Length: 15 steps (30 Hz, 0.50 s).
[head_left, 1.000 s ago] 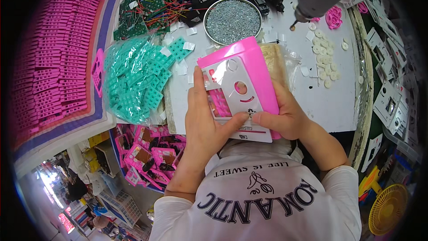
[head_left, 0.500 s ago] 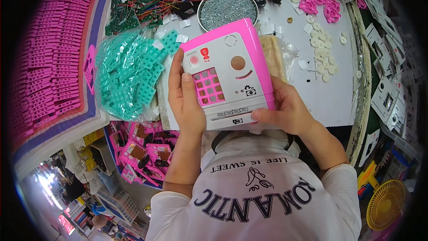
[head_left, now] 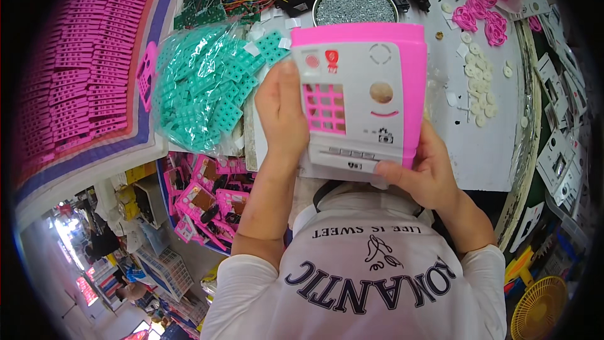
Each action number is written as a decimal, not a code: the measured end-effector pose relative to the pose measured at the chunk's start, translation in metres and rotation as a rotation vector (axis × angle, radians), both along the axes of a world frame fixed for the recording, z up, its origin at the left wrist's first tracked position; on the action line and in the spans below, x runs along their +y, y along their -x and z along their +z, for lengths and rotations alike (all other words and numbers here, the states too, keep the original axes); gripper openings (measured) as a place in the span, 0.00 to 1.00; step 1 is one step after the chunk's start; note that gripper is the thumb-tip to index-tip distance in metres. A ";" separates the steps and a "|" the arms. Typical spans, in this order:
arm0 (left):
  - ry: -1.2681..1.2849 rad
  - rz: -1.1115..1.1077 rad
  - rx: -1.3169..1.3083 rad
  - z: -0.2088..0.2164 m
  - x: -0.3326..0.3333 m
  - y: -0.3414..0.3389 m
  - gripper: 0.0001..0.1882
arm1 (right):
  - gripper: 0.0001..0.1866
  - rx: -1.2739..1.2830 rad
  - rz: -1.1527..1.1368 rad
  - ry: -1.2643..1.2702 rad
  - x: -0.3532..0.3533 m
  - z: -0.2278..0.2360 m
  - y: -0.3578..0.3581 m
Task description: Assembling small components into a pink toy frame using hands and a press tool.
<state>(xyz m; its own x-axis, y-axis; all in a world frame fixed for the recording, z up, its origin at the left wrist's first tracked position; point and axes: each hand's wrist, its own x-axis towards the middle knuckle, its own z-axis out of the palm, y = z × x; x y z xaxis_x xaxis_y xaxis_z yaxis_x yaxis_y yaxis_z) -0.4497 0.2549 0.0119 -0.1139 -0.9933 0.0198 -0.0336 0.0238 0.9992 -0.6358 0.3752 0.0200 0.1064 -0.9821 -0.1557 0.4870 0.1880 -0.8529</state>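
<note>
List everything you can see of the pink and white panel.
The panel looks plastic: white face, pink top and right sides. A pink grid shows at left; to the right are a round opening and pink curve. Red and dark markings look blurred. It is held over the table, face toward the camera, left hand at its left edge, right hand at its lower right.

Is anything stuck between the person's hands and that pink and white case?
Nothing that shows. The left hand is right against the left side of the case, and the right hand grips the lower right corner, thumb in front. Behind the case, I can't see.
</note>
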 end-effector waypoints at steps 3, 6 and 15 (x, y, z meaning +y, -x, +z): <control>-0.124 -0.023 0.107 -0.003 -0.005 0.001 0.23 | 0.38 0.034 -0.008 -0.005 -0.005 -0.005 0.008; -0.067 0.016 -0.077 -0.007 0.022 -0.005 0.25 | 0.37 0.055 -0.015 0.012 -0.003 -0.008 0.010; 0.026 0.033 -0.056 -0.012 0.039 -0.002 0.25 | 0.37 0.019 0.045 -0.041 0.000 -0.009 0.015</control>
